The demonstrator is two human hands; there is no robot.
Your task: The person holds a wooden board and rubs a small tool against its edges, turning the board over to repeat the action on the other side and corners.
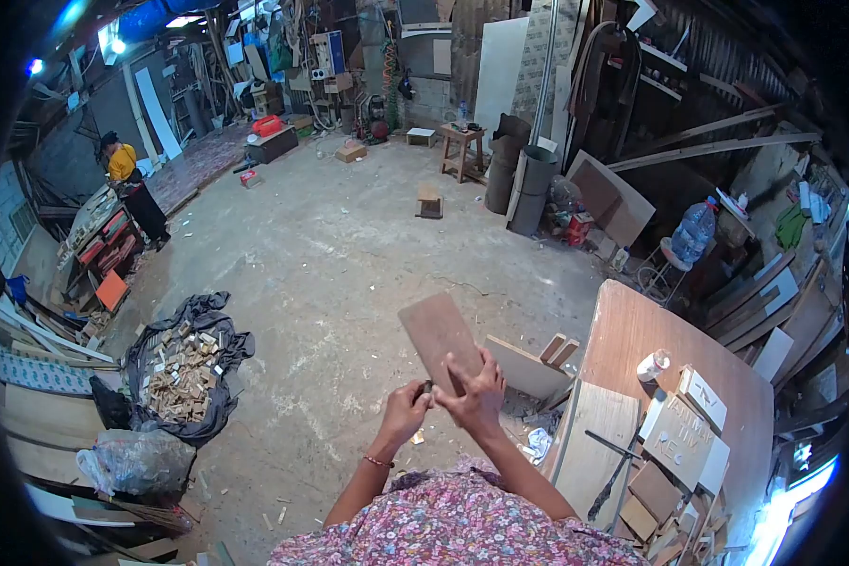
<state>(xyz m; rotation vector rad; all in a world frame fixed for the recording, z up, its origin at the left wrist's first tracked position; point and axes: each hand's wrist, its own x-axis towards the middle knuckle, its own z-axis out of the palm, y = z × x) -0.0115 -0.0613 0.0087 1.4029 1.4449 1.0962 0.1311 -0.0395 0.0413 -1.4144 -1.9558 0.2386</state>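
A flat brown rectangular board, which looks like wood, is held up and tilted in front of me. My right hand grips its lower end, with the fingers spread across the near face. Close by, at the board's bottom left corner, my left hand is closed in a pinch. Between its fingertips a small dark piece shows; it is too small to name. A beaded bracelet circles my left wrist.
To my right, a wooden table bears a white jar, lettered panels and wood offcuts. Wood scraps fill a black sheet on the left floor. Another person stands far left. A small stool stands at the back.
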